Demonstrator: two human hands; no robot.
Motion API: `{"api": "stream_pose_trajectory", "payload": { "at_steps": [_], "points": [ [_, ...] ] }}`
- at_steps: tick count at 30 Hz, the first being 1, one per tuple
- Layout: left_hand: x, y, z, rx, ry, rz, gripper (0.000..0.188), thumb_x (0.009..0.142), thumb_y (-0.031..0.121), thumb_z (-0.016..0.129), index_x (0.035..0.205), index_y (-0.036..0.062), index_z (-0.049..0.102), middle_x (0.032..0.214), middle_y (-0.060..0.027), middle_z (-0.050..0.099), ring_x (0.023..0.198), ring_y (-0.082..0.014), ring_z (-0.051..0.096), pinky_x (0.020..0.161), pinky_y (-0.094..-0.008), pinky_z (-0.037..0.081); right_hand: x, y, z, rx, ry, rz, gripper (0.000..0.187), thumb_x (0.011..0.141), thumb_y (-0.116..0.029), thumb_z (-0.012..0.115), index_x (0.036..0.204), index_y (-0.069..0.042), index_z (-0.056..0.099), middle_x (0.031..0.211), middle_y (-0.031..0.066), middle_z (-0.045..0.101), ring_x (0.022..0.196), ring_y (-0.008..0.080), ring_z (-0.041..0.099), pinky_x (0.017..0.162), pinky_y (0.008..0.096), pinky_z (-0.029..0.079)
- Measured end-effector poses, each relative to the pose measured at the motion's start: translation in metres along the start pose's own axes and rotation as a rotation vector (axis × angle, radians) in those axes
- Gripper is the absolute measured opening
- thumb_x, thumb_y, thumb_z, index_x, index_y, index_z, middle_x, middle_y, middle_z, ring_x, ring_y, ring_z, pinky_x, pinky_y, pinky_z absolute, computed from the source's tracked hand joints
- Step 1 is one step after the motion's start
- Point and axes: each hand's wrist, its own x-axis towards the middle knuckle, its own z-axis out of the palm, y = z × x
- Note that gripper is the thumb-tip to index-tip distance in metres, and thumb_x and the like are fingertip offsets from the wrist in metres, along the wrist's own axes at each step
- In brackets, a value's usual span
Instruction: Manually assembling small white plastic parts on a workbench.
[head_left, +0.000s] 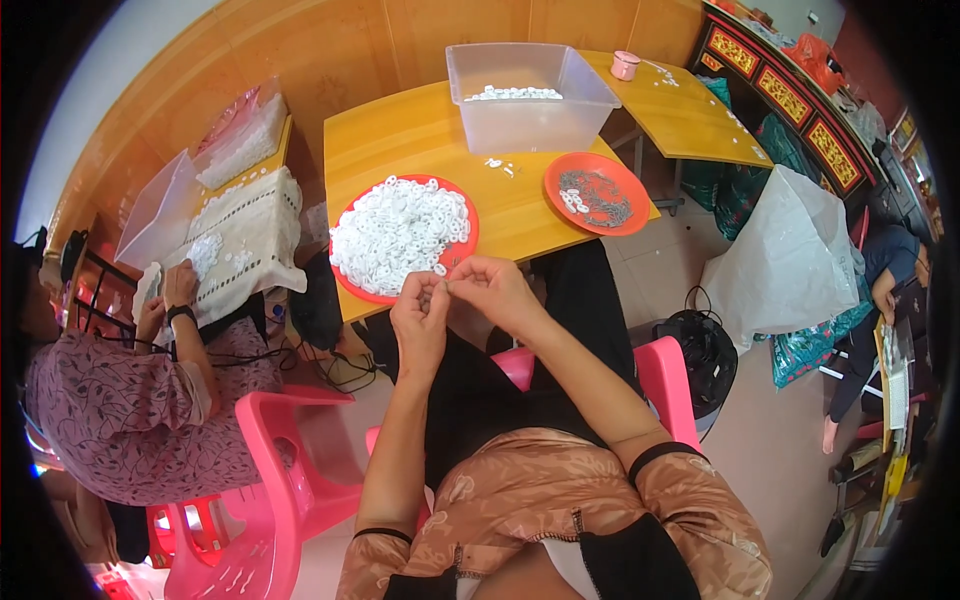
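My left hand [422, 318] and my right hand [497, 294] meet fingertip to fingertip above my lap, at the near rim of a red plate [474, 222]. Both are closed in a pinch. Whatever lies between the fingers is too small to make out. Heaped on that plate are many small white oval pieces [400, 230] with holes in them. To the right, an orange-red dish [598, 226] holds small grey metal parts [610, 202] and a few white pieces. Several loose white bits [500, 166] lie between the two on the yellow table [385, 140].
A clear plastic bin [530, 125] with white pieces stands at the back of the table. A pink cup [625, 66] sits on another table. At left, a person works at a cloth-covered table [250, 225]. Pink chairs [275, 440] and a big white sack [785, 260] flank me.
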Motion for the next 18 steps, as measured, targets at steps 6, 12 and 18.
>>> {"api": "stream_pose_trajectory", "payload": {
  "at_steps": [6,12,18],
  "points": [
    [0.0,0.008,0.002,0.236,0.005,0.146,0.004,0.083,0.004,0.057,0.085,0.0001,0.057,0.067,-0.0026,0.057,0.056,-0.0062,0.05,0.051,-0.0209,0.041,0.002,-0.007,-0.01,0.127,-0.052,0.125,0.009,0.08,-0.01,0.061,0.079,-0.001,0.063,0.064,-0.0009,0.059,0.055,0.0049,0.053,0.05,0.0188,0.041],
    [-0.003,-0.001,0.003,0.494,0.042,0.334,0.007,0.082,0.005,0.06,0.087,0.0007,0.058,0.069,-0.0106,0.059,0.054,-0.0165,0.055,0.051,-0.0263,0.043,0.006,-0.003,-0.016,0.128,-0.093,0.18,0.014,0.081,-0.013,0.064,0.082,0.001,0.065,0.063,0.0015,0.059,0.052,0.0053,0.052,0.047,0.0185,0.04],
    [-0.004,0.003,0.006,0.441,0.038,0.351,0.007,0.082,0.004,0.06,0.089,0.0006,0.058,0.069,-0.0109,0.059,0.056,-0.016,0.056,0.053,-0.0261,0.044,0.01,0.009,-0.025,0.479,-0.147,0.383,0.016,0.081,-0.015,0.065,0.081,0.001,0.065,0.064,0.0029,0.059,0.049,0.0057,0.051,0.044,0.0178,0.041]
  ]
}}
